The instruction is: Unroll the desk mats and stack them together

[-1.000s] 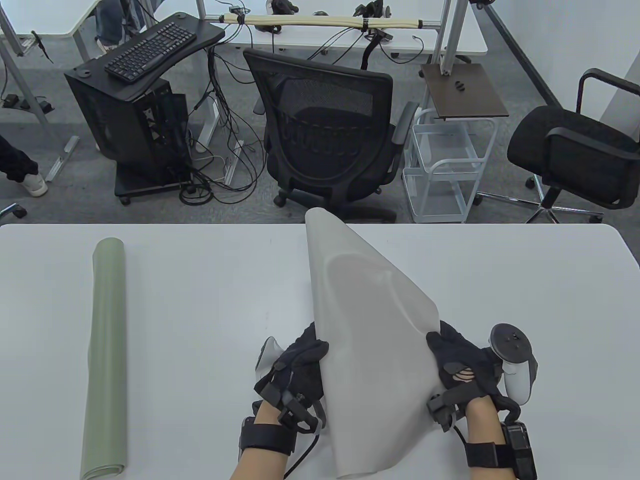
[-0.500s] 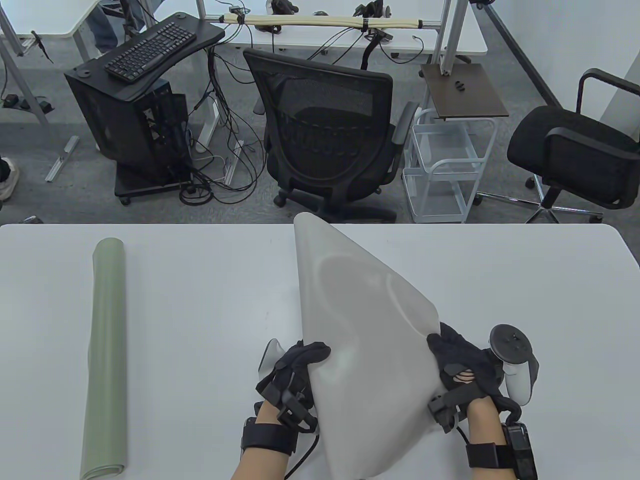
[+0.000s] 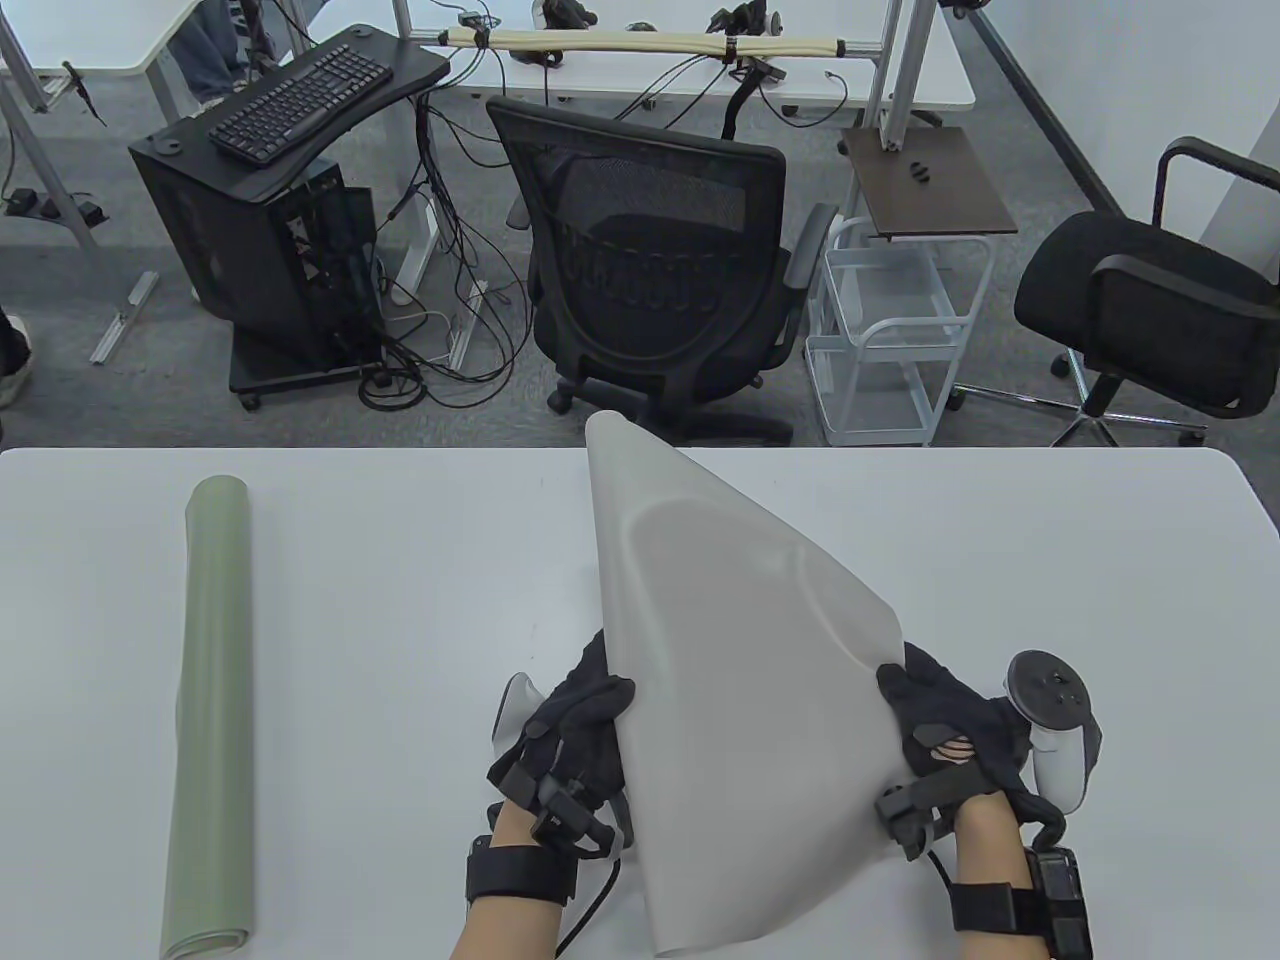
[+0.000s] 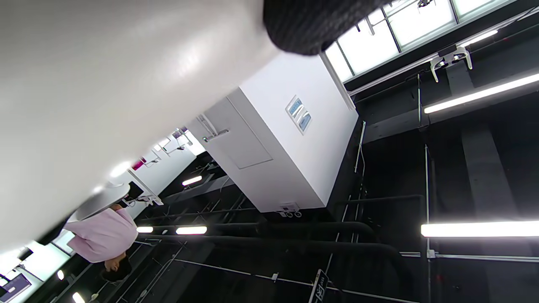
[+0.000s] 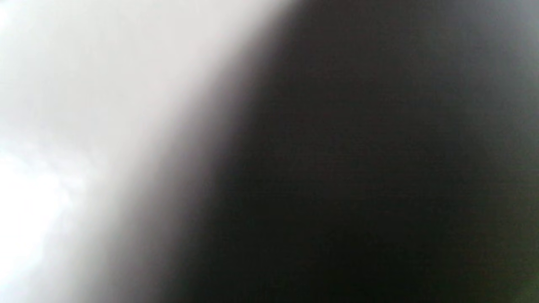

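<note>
Grey mat: the pale grey desk mat (image 3: 740, 680) is up off the white table (image 3: 420, 600), partly opened into a cone shape, its narrow far tip reaching to the table's far edge and its wide end hanging near the bottom edge of the table view.
Left hand: the left hand (image 3: 570, 740) grips the mat's left edge, gloved fingers (image 3: 605, 700) wrapped over onto its upper face; tracker on the back of the hand.
Right hand: the right hand (image 3: 950, 730) holds the mat's right edge, fingers curled against it, the white tracker riding on the outer side.
Green mat: and over on the left, well apart from all this, the green desk mat (image 3: 212, 720) lies rolled up, running lengthwise from the far side of the table toward the near edge, untouched.
Left wrist view: the mat's pale surface (image 4: 105, 84) fills the upper left, one dark gloved fingertip (image 4: 311, 25) pressing at its edge; ceiling lights beyond.
Right wrist view: a blur only, pale on the left and dark on the right, nothing can be told from it.
Behind the table: a black mesh office chair (image 3: 650, 260) and a white wire cart (image 3: 880, 340) on the floor.
</note>
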